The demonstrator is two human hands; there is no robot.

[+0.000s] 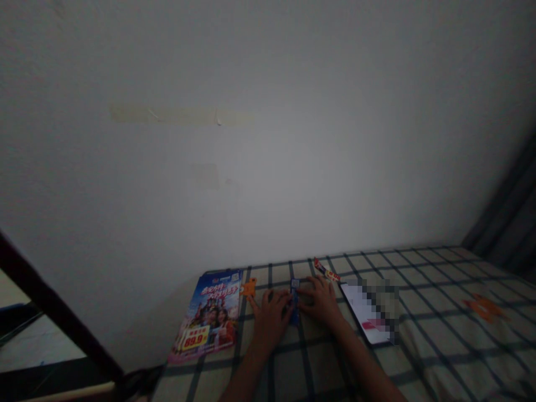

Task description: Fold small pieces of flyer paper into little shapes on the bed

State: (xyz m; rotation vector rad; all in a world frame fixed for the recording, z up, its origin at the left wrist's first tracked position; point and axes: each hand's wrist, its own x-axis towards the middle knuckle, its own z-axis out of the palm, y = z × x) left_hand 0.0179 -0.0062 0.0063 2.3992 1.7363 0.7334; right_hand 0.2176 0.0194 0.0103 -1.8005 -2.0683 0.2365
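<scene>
A pale, dimly lit wall point(318, 145) stands beside a dark curtain point(511, 220).

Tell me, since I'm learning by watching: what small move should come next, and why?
Probably smooth the narrow blue strip lengthwise with the right hand while the left hand steadies it; both hands flank its long sides on the checked cloth.

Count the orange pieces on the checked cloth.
2: one orange piece beside the leaflets, near the left hand; another far right on the cloth. Others may be hidden.
</scene>
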